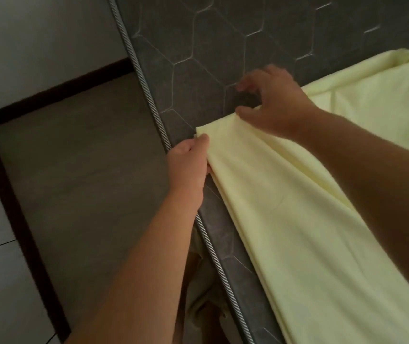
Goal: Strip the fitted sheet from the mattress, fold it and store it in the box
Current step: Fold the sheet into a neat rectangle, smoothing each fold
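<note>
The sheet (297, 219), pale yellow, lies off its corners and already doubled into a long band on the bare grey mattress (210, 45), so this looks like the folding stage rather than the stripping.

The left hand (188, 165) pinches the band's corner, thumb on top and fingers tucked beneath the cloth. Its grip sits right at the mattress's corded edge (146, 88), probably to pin that corner as the fixed point of the fold. The cloth runs away from this grip down and to the right, in soft lengthwise creases.

Just beyond that grip along the band's short end, the right hand (272, 103) is spread. Its thumb rests on the folded edge and its fingers arch over bare mattress past the cloth, closed on nothing that I can see. It seems placed to square that end, or to take hold of it next (which of the two I cannot tell).

Much is hidden. The sheet is cut off at the right and at the bottom, so neither its full length nor its number of layers can be read. No elastic hem shows. The box is nowhere in view. Below the left forearm, between the mattress edge and the floor (86, 157), something pale sits in shadow, too dim to identify.
</note>
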